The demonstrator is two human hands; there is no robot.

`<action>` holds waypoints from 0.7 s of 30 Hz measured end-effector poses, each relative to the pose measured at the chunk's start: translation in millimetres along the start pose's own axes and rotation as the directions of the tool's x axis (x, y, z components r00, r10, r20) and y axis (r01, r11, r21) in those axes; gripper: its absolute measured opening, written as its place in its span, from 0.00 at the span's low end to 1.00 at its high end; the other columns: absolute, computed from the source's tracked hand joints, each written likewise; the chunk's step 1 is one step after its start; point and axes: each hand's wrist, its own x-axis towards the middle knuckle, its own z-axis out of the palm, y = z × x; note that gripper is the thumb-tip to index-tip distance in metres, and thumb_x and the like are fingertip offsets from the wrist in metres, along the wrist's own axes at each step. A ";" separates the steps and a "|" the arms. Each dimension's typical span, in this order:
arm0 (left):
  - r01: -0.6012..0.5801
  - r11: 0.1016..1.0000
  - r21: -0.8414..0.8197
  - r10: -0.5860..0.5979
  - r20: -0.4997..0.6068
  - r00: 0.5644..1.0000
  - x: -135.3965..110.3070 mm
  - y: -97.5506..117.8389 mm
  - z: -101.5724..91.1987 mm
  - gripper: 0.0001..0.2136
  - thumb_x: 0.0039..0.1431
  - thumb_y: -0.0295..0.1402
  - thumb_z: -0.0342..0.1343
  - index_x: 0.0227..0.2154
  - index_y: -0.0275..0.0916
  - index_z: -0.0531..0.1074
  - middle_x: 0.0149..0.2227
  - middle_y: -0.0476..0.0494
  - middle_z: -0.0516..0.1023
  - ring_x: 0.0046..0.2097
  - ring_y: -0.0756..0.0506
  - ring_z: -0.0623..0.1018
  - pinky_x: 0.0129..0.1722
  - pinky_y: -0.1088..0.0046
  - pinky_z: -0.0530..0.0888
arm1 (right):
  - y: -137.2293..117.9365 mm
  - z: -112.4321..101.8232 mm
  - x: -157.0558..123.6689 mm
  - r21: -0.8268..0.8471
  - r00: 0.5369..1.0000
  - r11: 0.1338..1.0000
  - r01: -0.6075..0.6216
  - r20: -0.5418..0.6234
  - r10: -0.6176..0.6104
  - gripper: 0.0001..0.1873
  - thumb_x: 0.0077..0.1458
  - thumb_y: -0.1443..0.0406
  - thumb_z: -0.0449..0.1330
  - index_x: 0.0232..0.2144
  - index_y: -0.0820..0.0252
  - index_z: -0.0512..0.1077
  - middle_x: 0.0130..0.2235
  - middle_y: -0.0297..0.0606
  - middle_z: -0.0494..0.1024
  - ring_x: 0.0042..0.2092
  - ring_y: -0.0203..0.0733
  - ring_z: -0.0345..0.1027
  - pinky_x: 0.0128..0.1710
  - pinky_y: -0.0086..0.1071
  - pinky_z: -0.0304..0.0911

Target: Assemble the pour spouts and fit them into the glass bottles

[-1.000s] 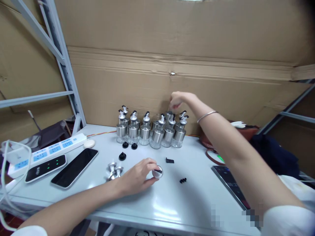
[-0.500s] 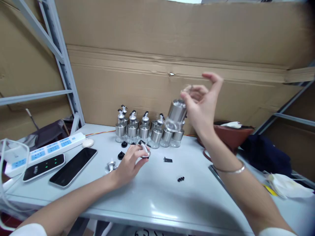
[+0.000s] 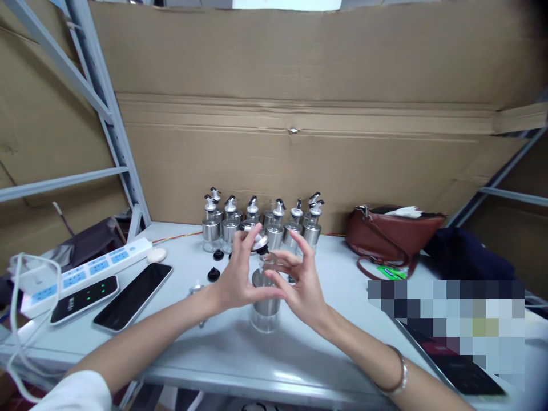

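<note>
A glass bottle with a steel sleeve stands upright on the white table, between my two hands. My right hand curls around the bottle's neck and shoulder. My left hand pinches a steel pourer cap and holds it just above the bottle's mouth. Behind them stands a cluster of several finished bottles with pourer caps, against the cardboard wall.
Small black stoppers lie near the bottles. A power strip, a dark device with green lights and a phone lie at left. A brown bag sits at right. A metal shelf frame rises at the back left.
My right hand brought the bottle down from the air and set it on the table in front of me. My left hand lifted the cap off the table to the bottle's mouth.
</note>
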 end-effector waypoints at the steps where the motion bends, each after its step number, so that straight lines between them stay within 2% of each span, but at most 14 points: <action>1: -0.020 1.000 0.008 0.019 0.031 0.999 1.8 -0.1 0.7 0.48 0.45 0.60 0.55 0.63 0.47 0.39 0.52 0.35 0.57 0.47 0.39 0.63 0.49 0.55 0.68 | 1.7 -0.3 -0.9 -0.014 1.000 1.000 0.026 0.009 -0.026 0.36 0.57 0.63 0.58 0.60 0.40 0.43 0.41 0.38 0.72 0.41 0.42 0.73 0.42 0.44 0.73; 4: -0.106 0.994 0.009 0.105 0.087 0.991 5.7 -1.4 2.6 0.43 0.50 0.59 0.52 0.62 0.45 0.42 0.50 0.36 0.60 0.46 0.40 0.63 0.46 0.58 0.69 | 4.3 -1.6 -2.8 -0.062 0.997 0.995 0.079 0.027 -0.077 0.36 0.57 0.62 0.58 0.60 0.38 0.43 0.41 0.37 0.71 0.38 0.40 0.72 0.39 0.42 0.73; 7: -0.166 0.986 0.007 0.165 0.062 0.984 5.6 -3.3 3.8 0.35 0.55 0.56 0.49 0.60 0.44 0.49 0.46 0.39 0.62 0.44 0.42 0.64 0.43 0.63 0.69 | 3.0 -3.1 -3.5 -0.121 0.990 0.983 0.135 0.051 -0.129 0.33 0.58 0.63 0.57 0.60 0.39 0.45 0.40 0.37 0.70 0.35 0.38 0.71 0.38 0.40 0.74; 10: -0.161 0.987 -0.010 0.161 0.028 0.987 3.5 -5.5 4.7 0.29 0.57 0.54 0.48 0.56 0.43 0.54 0.41 0.43 0.62 0.41 0.44 0.65 0.39 0.67 0.69 | 0.8 -4.5 -3.4 -0.145 0.981 0.972 0.183 0.095 -0.170 0.29 0.59 0.65 0.55 0.59 0.40 0.50 0.42 0.39 0.70 0.37 0.39 0.69 0.39 0.41 0.74; 15: -0.167 0.985 -0.046 0.168 0.019 0.986 3.3 -8.0 5.3 0.25 0.59 0.52 0.49 0.52 0.43 0.55 0.39 0.44 0.61 0.39 0.45 0.63 0.37 0.69 0.66 | 1.6 -5.5 -3.4 -0.140 0.978 0.972 0.189 0.116 -0.174 0.28 0.59 0.66 0.54 0.58 0.42 0.52 0.48 0.41 0.70 0.44 0.43 0.70 0.42 0.42 0.73; 21: -0.235 0.971 0.029 0.234 0.050 0.971 7.5 -9.9 2.8 0.23 0.61 0.53 0.43 0.51 0.41 0.56 0.38 0.45 0.61 0.37 0.45 0.61 0.38 0.67 0.62 | -0.5 -5.2 -2.8 -0.142 0.978 0.971 0.192 0.112 -0.177 0.28 0.58 0.66 0.56 0.57 0.44 0.52 0.46 0.40 0.72 0.43 0.41 0.72 0.43 0.40 0.74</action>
